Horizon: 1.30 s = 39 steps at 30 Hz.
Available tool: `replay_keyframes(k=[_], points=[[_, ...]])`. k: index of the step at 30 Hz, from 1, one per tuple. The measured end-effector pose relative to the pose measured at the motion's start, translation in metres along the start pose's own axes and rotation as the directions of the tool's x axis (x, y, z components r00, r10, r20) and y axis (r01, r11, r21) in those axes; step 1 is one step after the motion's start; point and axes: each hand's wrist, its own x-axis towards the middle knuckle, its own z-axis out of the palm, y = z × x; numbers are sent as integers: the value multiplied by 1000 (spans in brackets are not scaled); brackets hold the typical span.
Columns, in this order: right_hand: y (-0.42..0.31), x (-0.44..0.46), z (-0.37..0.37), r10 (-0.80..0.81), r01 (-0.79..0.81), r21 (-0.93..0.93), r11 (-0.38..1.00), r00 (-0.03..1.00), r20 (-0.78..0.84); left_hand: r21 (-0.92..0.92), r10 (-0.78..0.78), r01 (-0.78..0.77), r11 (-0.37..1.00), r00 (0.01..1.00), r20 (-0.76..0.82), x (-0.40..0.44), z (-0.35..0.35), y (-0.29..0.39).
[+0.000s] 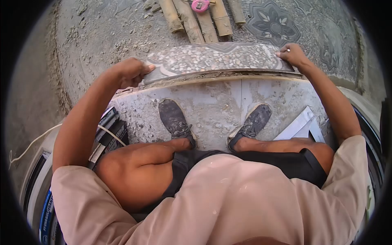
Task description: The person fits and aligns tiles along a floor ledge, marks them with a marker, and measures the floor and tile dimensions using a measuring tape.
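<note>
- On the grey floor point(102, 36), dust and small rubble are spread; at right, dark flower patterns decorate its tiles.
- At the front edge of the pale, dirty step point(216, 100), the tile strip point(216, 57) lies crosswise, long and narrow, with a pebble pattern.
- The left hand point(132, 72) is closed on one end, its thumb on top; the right hand point(293, 56) pinches the other end.
- Beyond the strip are round bamboo poles point(190, 22), with a pink tape measure point(200, 5) on them.
- Beside the right leg are white angular pieces point(300, 125).
- At lower left, a blue label point(47, 212) shows white capitals, partly readable as "UNGGUL".
</note>
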Motion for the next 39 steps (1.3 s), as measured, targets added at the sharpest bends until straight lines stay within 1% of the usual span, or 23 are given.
replay_keyframes(k=[1, 3, 4, 5, 6, 7, 8, 12, 15, 17, 18, 20, 21, 23, 24, 26, 27, 30, 33, 35, 36, 38, 39], points=[[-31, -3, 18, 38, -39, 23, 999, 999, 19, -36, 23, -23, 999, 1000, 16, 1, -32, -16], [-51, 13, 64, 19, -18, -9, 1000, 998, 57, -54, 23, -26, 998, 998, -62, 6, -72, -45], [-58, 24, 88, 7, 8, -182, 983, 997, 82, -85, 11, -19, 996, 996, -90, 16, -88, -62], [-65, 28, 107, 40, -10, -210, 978, 990, 139, -84, 24, -30, 996, 997, -71, 27, -100, -78], [-77, 24, 124, 152, -115, -209, 971, 973, 172, -61, -16, 9, 998, 994, -112, 39, -109, -94], [-84, 24, 138, 41, 27, -400, 916, 986, 159, -37, -52, 47, 998, 987, -154, 52, -117, -108], [-89, 22, 150, 97, -22, -426, 905, 983, 154, -29, -38, 34, 999, 990, -137, 70, -125, -123], [-99, 25, 169, 203, -126, -459, 879, 972, 122, -52, -30, 24, 998, 993, -116, 130, -131, -156], [-85, 41, 177, 266, -98, -521, 848, 928, 259, -49, -5, -1, 999, 993, -121, 156, -130, -157], [-73, 46, 185, 328, -252, -285, 925, 908, 260, -8, -19, 19, 1000, 998, -65, 158, -133, -156], [-71, 48, 185, 336, -260, -288, 922, 905, 260, -5, -20, 20, 1000, 998, -57, 159, -132, -159], [-69, 54, 181, 299, -106, -550, 828, 914, 275, -48, -105, 105, 993, 994, 5, 164, -129, -161], [-73, 51, 176, 304, -107, -552, 827, 911, 278, -48, -110, 110, 993, 994, 10, 165, -125, -163], [-71, 46, 174, 215, 16, -583, 812, 921, 326, 112, -131, 121, 986, 987, 92, 165, -113, -168], [-63, 52, 181, 223, 11, -580, 815, 917, 332, 192, -100, 83, 978, 992, 78, 163, -108, -164], [-44, 64, 197, 200, 111, -695, 710, 915, 351, 190, -102, 84, 978, 991, 83, 172, -105, -162], [-32, 68, 203, 208, 109, -695, 711, 911, 355, 179, -91, 76, 981, 993, 78, 178, -104, -162], [-7, 76, 214, 119, 33, -550, 834, 964, 238, 186, -93, 83, 979, 995, 45, 192, -96, -166], [-5, 77, 218, 152, -57, -510, 858, 977, 147, 236, -90, 80, 969, 995, 34, 188, -95, -164], [-10, 70, 215, 293, -239, -291, 926, 943, 157, 193, -92, 83, 978, 995, 35, 188, -97, -165], [-10, 71, 214, 295, -241, -292, 926, 942, 158, 144, -90, 86, 986, 995, 28, 189, -98, -166], [-9, 70, 216, 156, -90, -318, 944, 970, 186, 129, -96, 90, 987, 995, 39, 190, -100, -167], [-8, 68, 216, 158, -92, -316, 944, 969, 191, 114, -100, 94, 989, 994, 46, 189, -101, -167]])
